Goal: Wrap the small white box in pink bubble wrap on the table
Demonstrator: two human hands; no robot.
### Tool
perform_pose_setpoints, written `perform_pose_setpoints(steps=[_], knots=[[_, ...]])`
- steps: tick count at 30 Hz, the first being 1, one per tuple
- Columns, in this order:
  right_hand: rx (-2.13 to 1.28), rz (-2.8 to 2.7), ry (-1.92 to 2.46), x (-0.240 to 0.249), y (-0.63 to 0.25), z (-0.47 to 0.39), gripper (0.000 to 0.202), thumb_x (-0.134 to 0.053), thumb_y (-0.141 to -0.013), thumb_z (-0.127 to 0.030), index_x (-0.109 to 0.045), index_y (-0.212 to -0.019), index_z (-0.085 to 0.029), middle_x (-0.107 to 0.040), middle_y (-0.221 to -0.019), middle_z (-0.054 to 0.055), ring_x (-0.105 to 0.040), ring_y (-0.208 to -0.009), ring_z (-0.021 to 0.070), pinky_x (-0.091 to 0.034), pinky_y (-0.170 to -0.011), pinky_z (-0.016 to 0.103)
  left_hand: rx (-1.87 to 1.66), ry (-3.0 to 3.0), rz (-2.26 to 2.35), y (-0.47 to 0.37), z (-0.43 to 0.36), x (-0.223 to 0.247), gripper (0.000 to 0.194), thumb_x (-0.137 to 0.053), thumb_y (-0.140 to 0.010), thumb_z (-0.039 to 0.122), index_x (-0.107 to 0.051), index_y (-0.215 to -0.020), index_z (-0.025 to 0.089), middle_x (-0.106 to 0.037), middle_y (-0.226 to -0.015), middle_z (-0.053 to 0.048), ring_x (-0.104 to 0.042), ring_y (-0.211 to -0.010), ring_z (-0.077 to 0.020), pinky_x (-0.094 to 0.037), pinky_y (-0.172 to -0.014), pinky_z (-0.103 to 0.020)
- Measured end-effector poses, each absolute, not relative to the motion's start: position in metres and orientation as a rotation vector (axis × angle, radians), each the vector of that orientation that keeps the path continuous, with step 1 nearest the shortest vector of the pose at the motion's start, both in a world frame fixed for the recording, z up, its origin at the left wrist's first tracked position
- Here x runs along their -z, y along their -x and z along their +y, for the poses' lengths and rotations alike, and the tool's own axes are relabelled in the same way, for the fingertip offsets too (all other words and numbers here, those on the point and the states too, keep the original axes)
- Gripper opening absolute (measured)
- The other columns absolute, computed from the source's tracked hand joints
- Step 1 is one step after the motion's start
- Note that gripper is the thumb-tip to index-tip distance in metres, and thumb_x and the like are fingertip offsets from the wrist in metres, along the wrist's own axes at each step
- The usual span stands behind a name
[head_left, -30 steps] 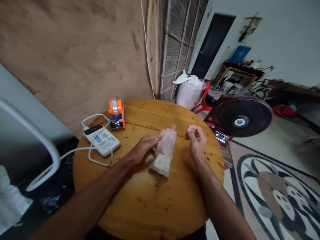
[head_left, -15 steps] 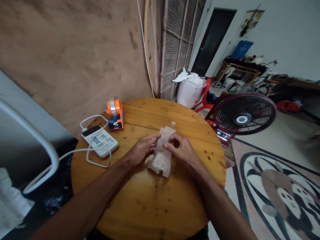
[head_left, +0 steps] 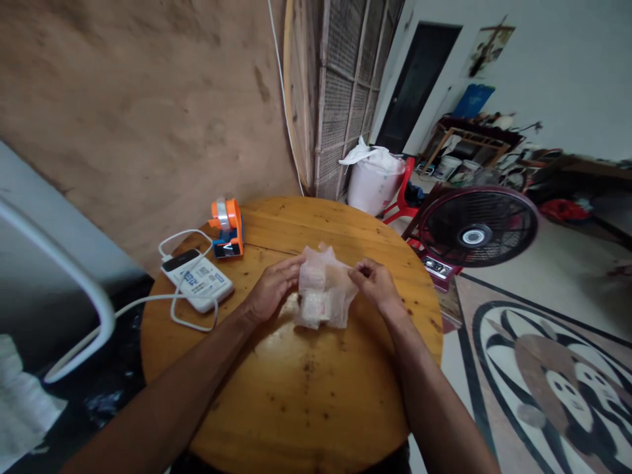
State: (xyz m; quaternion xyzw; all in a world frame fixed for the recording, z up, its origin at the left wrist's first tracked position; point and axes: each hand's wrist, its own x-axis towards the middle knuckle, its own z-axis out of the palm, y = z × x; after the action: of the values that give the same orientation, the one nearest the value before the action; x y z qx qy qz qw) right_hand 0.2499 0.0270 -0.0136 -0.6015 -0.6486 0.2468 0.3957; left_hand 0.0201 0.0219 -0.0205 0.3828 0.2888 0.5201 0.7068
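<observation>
A piece of translucent bubble wrap (head_left: 320, 289) lies partly unfolded on the round wooden table (head_left: 306, 395), with something pale inside its left part that I cannot make out. My left hand (head_left: 271, 288) rests along the wrap's left edge, fingers stretched out and touching it. At the wrap's upper right corner, my right hand (head_left: 376, 283) pinches the edge between thumb and finger and holds that flap out to the right.
An orange and blue tape dispenser (head_left: 228, 227) stands at the table's back left. Near it lies a white power bank (head_left: 197, 280) with a white cable. A fan (head_left: 474, 227) stands beyond the table's right edge, a white sack (head_left: 375, 181) behind.
The wrap has opened out wider to the right. My right hand has moved right with its edge, and my left hand has shifted slightly left.
</observation>
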Motion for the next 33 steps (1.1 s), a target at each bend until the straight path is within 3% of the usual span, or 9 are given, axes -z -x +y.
perform_pose_setpoints(steps=[7, 10, 14, 21, 27, 30, 33], knots=[[-0.629, -1.720, 1.652, 0.021, -0.262, 0.036, 0.022, -0.049, -0.077, -0.034, -0.056, -0.064, -0.019, -0.055, -0.059, -0.001, -0.049, -0.057, 0.0139, -0.034, -0.053, 0.025, -1.182, -0.867, 0.677, -0.022, 0.024, 0.026, 0.042, -0.073, -0.068, 0.029, -0.068, -0.106, 0.011, -0.071, -0.097, -0.011, -0.065, -0.089, -0.0222, -0.045, -0.082, -0.031], [-0.643, -1.680, 1.493, 0.024, -0.254, 0.037, 0.016, -0.057, -0.075, -0.036, -0.060, -0.076, -0.019, -0.060, -0.069, 0.000, -0.053, -0.062, 0.0147, -0.039, -0.059, 0.025, -1.162, -0.942, 0.661, -0.021, 0.023, 0.030, 0.046, -0.071, -0.072, 0.029, -0.064, -0.114, 0.011, -0.068, -0.110, -0.012, -0.062, -0.101, -0.0234, -0.044, -0.091, -0.033], [-0.681, -1.559, 1.279, 0.023, -0.239, 0.036, 0.025, -0.066, -0.073, -0.040, -0.063, -0.089, -0.021, -0.065, -0.082, 0.001, -0.055, -0.068, 0.0153, -0.043, -0.064, 0.026, -1.096, -1.079, 0.677, -0.018, 0.019, 0.029, 0.051, -0.070, -0.076, 0.032, -0.060, -0.122, 0.012, -0.065, -0.114, -0.012, -0.061, -0.103, -0.0248, -0.044, -0.091, -0.035], [-0.800, -1.249, 1.139, 0.013, -0.234, 0.031, 0.030, -0.062, -0.077, -0.044, -0.056, -0.062, -0.019, -0.049, -0.060, -0.004, -0.045, -0.058, 0.0120, -0.037, -0.060, 0.025, -1.054, -1.159, 0.683, -0.017, 0.015, 0.023, 0.057, -0.068, -0.077, 0.033, -0.054, -0.128, 0.011, -0.066, -0.108, -0.011, -0.062, -0.096, -0.0232, -0.045, -0.083, -0.032], [-1.124, -0.859, 1.051, 0.013, -0.234, 0.034, 0.032, -0.072, -0.063, -0.044, -0.050, -0.063, -0.021, -0.050, -0.059, -0.005, -0.043, -0.052, 0.0110, -0.037, -0.054, 0.025, -1.121, -1.210, 0.754, -0.018, 0.020, 0.027, 0.060, -0.065, -0.078, 0.033, -0.049, -0.133, 0.015, -0.062, -0.114, -0.011, -0.061, -0.096, -0.0222, -0.046, -0.083, -0.033], [-1.124, -0.838, 1.041, 0.013, -0.234, 0.035, 0.033, -0.074, -0.060, -0.044, -0.050, -0.063, -0.021, -0.051, -0.059, -0.005, -0.045, -0.053, 0.0114, -0.039, -0.056, 0.025, -1.247, -1.412, 1.028, -0.017, 0.020, 0.025, 0.056, -0.068, -0.074, 0.031, -0.055, -0.126, 0.018, -0.062, -0.111, -0.008, -0.058, -0.096, -0.0204, -0.045, -0.084, -0.031], [-1.106, -0.837, 1.060, 0.013, -0.236, 0.037, 0.034, -0.073, -0.059, -0.044, -0.048, -0.062, -0.021, -0.050, -0.057, -0.005, -0.044, -0.052, 0.0115, -0.039, -0.054, 0.026, -1.289, -1.642, 1.204, -0.017, 0.016, 0.020, 0.030, -0.064, -0.076, 0.029, -0.066, -0.103, 0.017, -0.063, -0.093, -0.005, -0.056, -0.084, -0.0180, -0.044, -0.077, -0.029]])
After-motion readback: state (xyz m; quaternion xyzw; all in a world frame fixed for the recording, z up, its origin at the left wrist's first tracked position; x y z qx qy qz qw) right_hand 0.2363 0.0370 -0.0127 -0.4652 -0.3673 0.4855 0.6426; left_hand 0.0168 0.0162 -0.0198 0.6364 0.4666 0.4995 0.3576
